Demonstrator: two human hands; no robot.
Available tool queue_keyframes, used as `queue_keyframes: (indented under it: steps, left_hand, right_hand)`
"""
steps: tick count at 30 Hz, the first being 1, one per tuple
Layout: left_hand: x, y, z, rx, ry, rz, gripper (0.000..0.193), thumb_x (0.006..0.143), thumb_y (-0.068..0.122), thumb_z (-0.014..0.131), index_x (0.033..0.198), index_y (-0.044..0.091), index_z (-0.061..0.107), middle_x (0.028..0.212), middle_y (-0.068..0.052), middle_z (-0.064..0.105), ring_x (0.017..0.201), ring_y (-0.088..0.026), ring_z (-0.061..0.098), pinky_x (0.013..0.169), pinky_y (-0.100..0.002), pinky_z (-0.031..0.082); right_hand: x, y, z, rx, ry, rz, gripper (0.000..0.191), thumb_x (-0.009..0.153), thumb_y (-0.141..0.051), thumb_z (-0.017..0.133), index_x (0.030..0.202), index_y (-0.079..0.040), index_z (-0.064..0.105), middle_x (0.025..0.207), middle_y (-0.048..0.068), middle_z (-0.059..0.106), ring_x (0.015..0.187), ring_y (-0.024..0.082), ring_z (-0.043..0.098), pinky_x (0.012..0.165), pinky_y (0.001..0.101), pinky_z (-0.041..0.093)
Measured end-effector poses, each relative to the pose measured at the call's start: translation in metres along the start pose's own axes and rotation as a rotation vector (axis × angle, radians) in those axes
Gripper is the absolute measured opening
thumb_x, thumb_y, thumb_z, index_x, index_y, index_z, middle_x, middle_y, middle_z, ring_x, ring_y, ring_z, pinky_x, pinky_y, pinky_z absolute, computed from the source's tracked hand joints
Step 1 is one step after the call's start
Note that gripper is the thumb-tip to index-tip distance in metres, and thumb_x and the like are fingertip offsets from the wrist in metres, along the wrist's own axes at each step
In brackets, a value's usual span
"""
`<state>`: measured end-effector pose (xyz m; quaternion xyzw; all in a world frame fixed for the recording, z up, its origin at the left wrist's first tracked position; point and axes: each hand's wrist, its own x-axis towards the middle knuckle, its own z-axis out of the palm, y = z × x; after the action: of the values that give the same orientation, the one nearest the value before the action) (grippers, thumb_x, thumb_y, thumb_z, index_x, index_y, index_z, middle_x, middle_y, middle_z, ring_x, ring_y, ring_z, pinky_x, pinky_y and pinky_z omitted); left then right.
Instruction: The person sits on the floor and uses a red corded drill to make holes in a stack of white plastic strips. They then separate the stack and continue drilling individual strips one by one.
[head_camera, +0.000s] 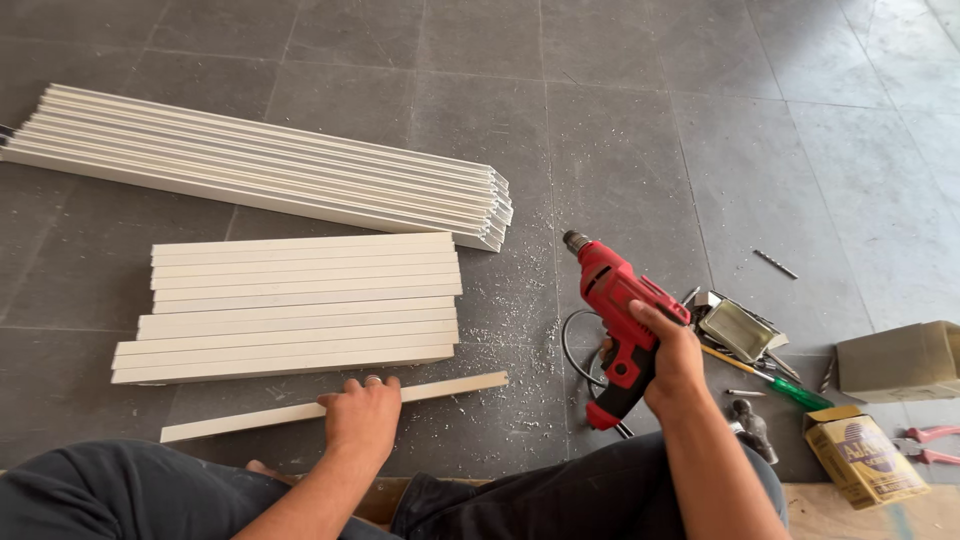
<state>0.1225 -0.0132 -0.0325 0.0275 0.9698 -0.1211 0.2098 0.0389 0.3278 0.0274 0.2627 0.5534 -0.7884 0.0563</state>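
Okay, left hand (362, 415) curled, pinning white strip (440, 387) flat on floor; right hand (668, 358) fist-grips red drill (617, 318) beside it. Best: hold strip firm, drill square.

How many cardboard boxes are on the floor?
2. A plain brown box lies at the right edge of the view, and a smaller yellow printed box sits just below it, nearer the person's right arm. Others may be out of view.
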Motion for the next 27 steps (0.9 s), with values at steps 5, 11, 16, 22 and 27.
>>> queue_keyframes:
  steps: [5,11,16,22,27]
  left_hand:
    - [-0.005,-0.011,-0.053,-0.479,0.198,0.018,0.012,0.097,0.021,0.066,0.107,0.013,0.067,0.088,-0.008,0.071,0.081,-0.025,0.073,0.065,-0.045,0.064]
    - [-0.025,-0.063,-0.095,-1.817,0.928,-0.426,0.031,0.094,0.021,0.064,0.114,0.002,0.048,0.103,-0.007,0.06,0.084,-0.019,0.073,0.054,-0.033,0.067]
    - [-0.033,-0.06,-0.036,-2.095,0.357,-1.053,0.045,0.098,0.019,0.062,0.133,-0.008,0.056,0.109,-0.023,0.064,0.078,-0.025,0.07,0.069,-0.042,0.065]
    - [-0.01,-0.058,0.003,-2.063,0.099,-1.431,0.103,0.088,-0.002,0.067,0.151,0.008,-0.013,0.114,-0.03,0.057,0.079,-0.033,0.068,0.079,-0.052,0.066]
    - [-0.016,-0.053,-0.017,-2.129,0.132,-1.551,0.085,0.087,0.008,0.075,0.143,0.004,0.012,0.117,-0.024,0.055,0.089,-0.027,0.063,0.079,-0.05,0.067]
  right_hand:
    - [0.021,-0.001,-0.011,0.194,-0.087,-0.032,0.043,0.084,-0.023,0.072,0.121,-0.005,0.062,0.092,0.014,0.069,0.071,0.029,0.067,0.066,0.0443,0.058]
    - [0.019,0.001,-0.02,0.268,-0.039,0.007,0.041,0.084,-0.023,0.072,0.12,-0.006,0.061,0.094,0.016,0.068,0.073,0.029,0.066,0.066,0.046,0.057]
    - [0.014,-0.001,-0.021,0.248,-0.003,0.037,0.042,0.084,-0.027,0.071,0.12,-0.007,0.062,0.091,0.016,0.068,0.072,0.03,0.066,0.068,0.0479,0.057]
    - [0.013,0.003,-0.018,0.208,-0.006,0.032,0.042,0.086,-0.028,0.071,0.121,-0.006,0.062,0.092,0.016,0.069,0.073,0.03,0.067,0.069,0.0479,0.056]
    - [0.012,0.005,-0.013,0.179,0.023,0.025,0.043,0.084,-0.026,0.071,0.121,-0.006,0.062,0.092,0.016,0.069,0.073,0.031,0.066,0.069,0.0493,0.056]
